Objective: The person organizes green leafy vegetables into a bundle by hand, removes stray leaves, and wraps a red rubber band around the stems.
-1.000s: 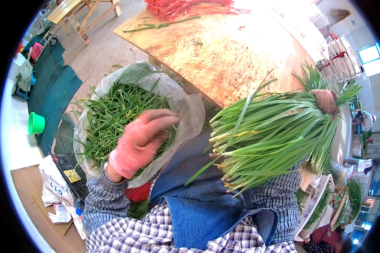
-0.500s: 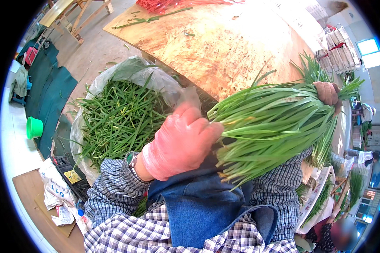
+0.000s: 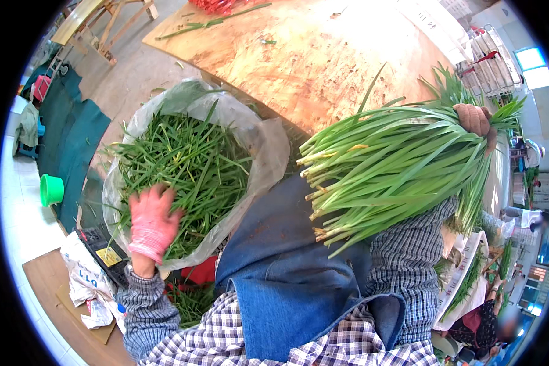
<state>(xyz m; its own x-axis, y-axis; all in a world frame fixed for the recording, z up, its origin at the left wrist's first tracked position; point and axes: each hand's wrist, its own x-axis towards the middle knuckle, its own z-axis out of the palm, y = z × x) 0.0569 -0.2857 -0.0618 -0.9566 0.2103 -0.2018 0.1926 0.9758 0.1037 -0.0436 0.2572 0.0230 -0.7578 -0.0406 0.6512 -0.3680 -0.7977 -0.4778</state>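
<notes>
My right hand [image 3: 473, 120], in a brown glove, is closed round the leafy end of a thick bunch of Chinese chives [image 3: 390, 171]. The bunch lies across above my right forearm, its pale, partly yellowed stem ends pointing left. My left hand [image 3: 154, 222], in a pink glove, is over the near left part of a clear plastic bag [image 3: 273, 149], its fingers apart on or just above loose green leaves [image 3: 183, 152]. Those leaves fill the bag's mouth. I cannot see anything in the left hand.
A wooden table [image 3: 287, 67] with scraps of leaf and red strands [image 3: 216, 5] stands ahead. A blue denim apron [image 3: 287, 299] covers my lap. To the left are a green basin [image 3: 51, 190], a black crate [image 3: 104, 253] and a white sack [image 3: 82, 268]. Another person [image 3: 479, 329] is at lower right.
My left hand has moved left and down, from the stem ends to the leaves in the bag, and its fingers have spread. My right hand still holds the bunch, nearly unmoved.
</notes>
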